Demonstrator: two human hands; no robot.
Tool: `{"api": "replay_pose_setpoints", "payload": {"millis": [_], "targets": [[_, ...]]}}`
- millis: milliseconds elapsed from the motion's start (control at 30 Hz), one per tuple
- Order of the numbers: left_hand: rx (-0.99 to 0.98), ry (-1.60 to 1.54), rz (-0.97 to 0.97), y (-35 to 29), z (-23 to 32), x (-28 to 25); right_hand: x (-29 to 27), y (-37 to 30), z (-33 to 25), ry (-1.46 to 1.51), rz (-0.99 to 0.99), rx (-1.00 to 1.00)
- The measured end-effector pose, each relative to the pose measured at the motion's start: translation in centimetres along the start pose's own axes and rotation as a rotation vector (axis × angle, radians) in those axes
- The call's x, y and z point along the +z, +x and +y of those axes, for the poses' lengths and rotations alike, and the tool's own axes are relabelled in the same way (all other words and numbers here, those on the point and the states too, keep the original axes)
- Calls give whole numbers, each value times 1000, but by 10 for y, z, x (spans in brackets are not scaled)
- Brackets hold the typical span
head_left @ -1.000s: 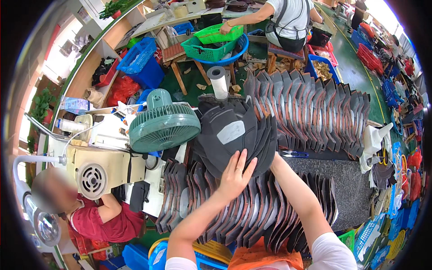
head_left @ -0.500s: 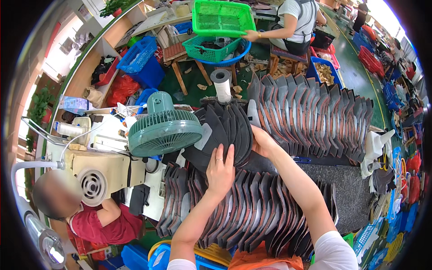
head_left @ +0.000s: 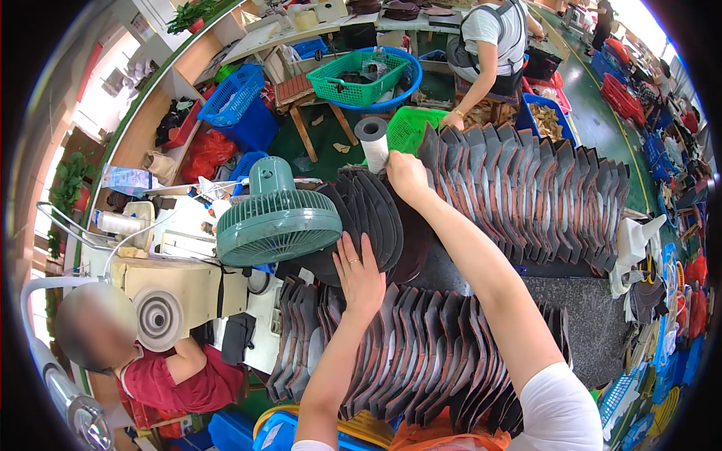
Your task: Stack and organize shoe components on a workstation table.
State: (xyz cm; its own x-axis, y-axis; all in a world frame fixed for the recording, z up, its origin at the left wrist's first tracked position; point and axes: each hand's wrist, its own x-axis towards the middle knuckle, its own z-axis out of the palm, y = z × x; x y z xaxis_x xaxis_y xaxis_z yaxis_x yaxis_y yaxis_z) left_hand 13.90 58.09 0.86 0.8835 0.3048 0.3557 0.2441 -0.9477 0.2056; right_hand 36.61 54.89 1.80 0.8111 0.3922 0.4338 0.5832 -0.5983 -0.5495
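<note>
The stack of dark curved pieces (head_left: 368, 214) lies at the near left end of the gap between two rows, overlapped and fanned toward 3 o'clock. The left hand (head_left: 362, 284) rests at its 6 o'clock edge, fingers extended and slightly parted, pressing from above without gripping anything I can make out. The right hand (head_left: 408, 179) has left the stack's 3 o'clock side, where it was half a second ago, for the white roll (head_left: 372, 149) at 12 o'clock. Its fingers are curled beside the roll; their tips are hidden, so I cannot tell whether they have hold of it. The stack is thus steadied from one side only.

The green fan (head_left: 278, 225) at 9 to 10 o'clock overlaps the stack's edge in this view, leaving little room there. The upper row of pieces (head_left: 519, 195) stands at 2 o'clock, the lower row (head_left: 406, 353) at 5 to 6. Open room runs toward 4 o'clock, along the counter's bare speckled stretch (head_left: 583, 312), with the right forearm crossing above its near end.
</note>
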Motion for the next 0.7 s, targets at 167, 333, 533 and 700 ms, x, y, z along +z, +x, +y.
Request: {"api": "replay_pose_setpoints", "payload": {"millis": [167,333,533,700], "targets": [[-118,70,-13,5,0,8,0,8,-19,-166,-198,-17],[-15,-169,87,-3,-18,9,-1,8,-8,-220,-128,-88],[25,-129,221,-5,-25,-7,-27,-3,-14,-164,-144,-157],[35,-144,304,17,-16,2,-22,3,-4,34,-85,-191]]}}
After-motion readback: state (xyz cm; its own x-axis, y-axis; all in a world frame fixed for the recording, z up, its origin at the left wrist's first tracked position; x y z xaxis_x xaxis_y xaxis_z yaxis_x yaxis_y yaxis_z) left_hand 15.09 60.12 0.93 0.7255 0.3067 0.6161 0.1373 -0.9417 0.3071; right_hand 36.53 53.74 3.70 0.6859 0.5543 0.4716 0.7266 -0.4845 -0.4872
